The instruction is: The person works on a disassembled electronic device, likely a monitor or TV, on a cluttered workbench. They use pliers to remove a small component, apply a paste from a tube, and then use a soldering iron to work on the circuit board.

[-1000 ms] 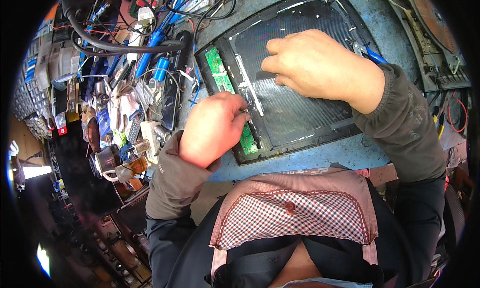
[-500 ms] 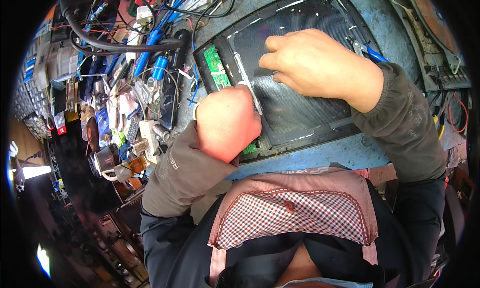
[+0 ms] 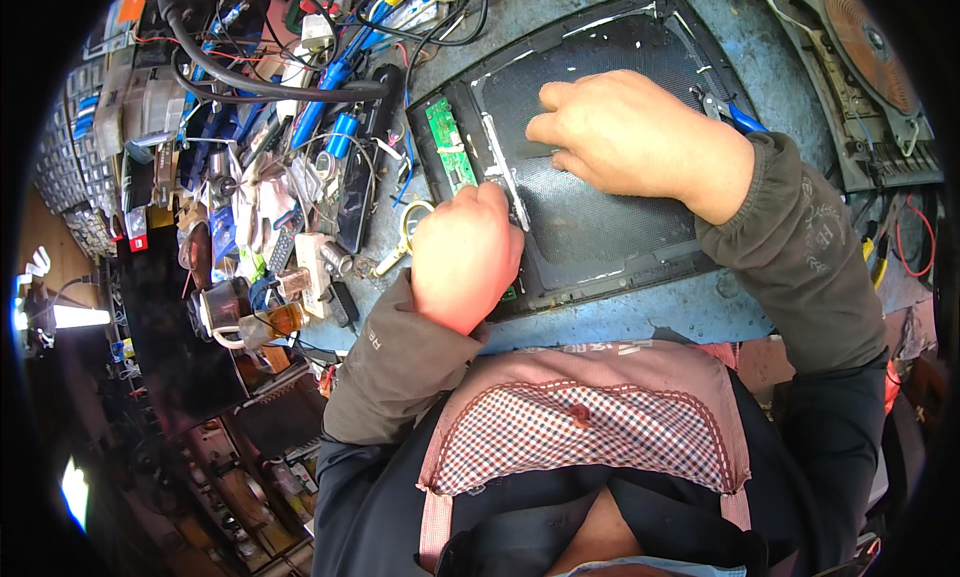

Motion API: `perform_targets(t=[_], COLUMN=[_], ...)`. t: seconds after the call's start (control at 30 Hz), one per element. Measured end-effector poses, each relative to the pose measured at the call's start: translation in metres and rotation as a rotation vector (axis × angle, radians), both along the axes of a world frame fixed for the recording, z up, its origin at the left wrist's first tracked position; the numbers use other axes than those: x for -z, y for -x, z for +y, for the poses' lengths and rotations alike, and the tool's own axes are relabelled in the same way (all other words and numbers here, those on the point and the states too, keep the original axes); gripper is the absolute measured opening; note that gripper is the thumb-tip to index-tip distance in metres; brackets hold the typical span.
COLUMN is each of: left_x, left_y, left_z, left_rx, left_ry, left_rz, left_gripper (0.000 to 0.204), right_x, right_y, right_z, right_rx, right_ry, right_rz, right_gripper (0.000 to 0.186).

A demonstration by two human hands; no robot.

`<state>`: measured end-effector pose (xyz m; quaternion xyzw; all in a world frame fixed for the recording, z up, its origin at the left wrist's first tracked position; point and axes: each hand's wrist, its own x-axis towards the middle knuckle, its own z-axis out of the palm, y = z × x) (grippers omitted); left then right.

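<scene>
A dark glass panel (image 3: 610, 217), edged by a black frame and streaked with white residue, lies before me. A green circuit board (image 3: 449, 147) sits along its left side. My left hand (image 3: 466, 255) is closed on the panel's left part, just below the board; whatever its fingers hold is hidden. Over the middle of the panel is my right hand (image 3: 630, 137), its fingers bent and drawn together. A dark patch shows below its fingertips; whether it is a thin tool or a shadow cannot be made out. Blue-handled pliers (image 3: 735, 115) rest at the panel's right edge.
Left of the panel, a round yellow-rimmed magnifier (image 3: 414, 223) lies near cables, a blue soldering iron (image 3: 322, 102) and piled parts. An opened appliance with a copper coil (image 3: 866, 45) stands at the far right. Under everything is a worn blue worktop (image 3: 630, 324).
The panel and bench sit slightly further right in the picture. My left hand has shifted a little right, uncovering the magnifier. My right hand stays over the panel with its fingers still bent.
</scene>
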<state>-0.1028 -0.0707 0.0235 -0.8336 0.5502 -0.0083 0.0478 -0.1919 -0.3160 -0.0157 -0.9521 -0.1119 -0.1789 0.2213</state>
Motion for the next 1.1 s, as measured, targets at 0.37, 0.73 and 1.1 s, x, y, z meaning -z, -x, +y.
perform_targets(t=[0.37, 0.73, 1.1], left_x=[-0.009, 0.011, 0.015], left_y=[0.007, -0.002, -0.026], left_z=[0.046, 0.063, 0.101], left_rx=[-0.075, -0.068, -0.39], left_ry=[0.437, 0.643, 0.94], left_rz=[0.432, 0.526, 0.089], left_gripper=[0.009, 0.02, 0.031], right_x=[-0.01, -0.06, -0.017], right_y=[0.008, 0.008, 0.033], right_z=[0.003, 0.014, 0.039], right_rx=[0.003, -0.006, -0.297], right_ry=[0.033, -0.544, -2.079], right_rz=[0.138, 0.205, 0.298], right_gripper=[0.035, 0.022, 0.083])
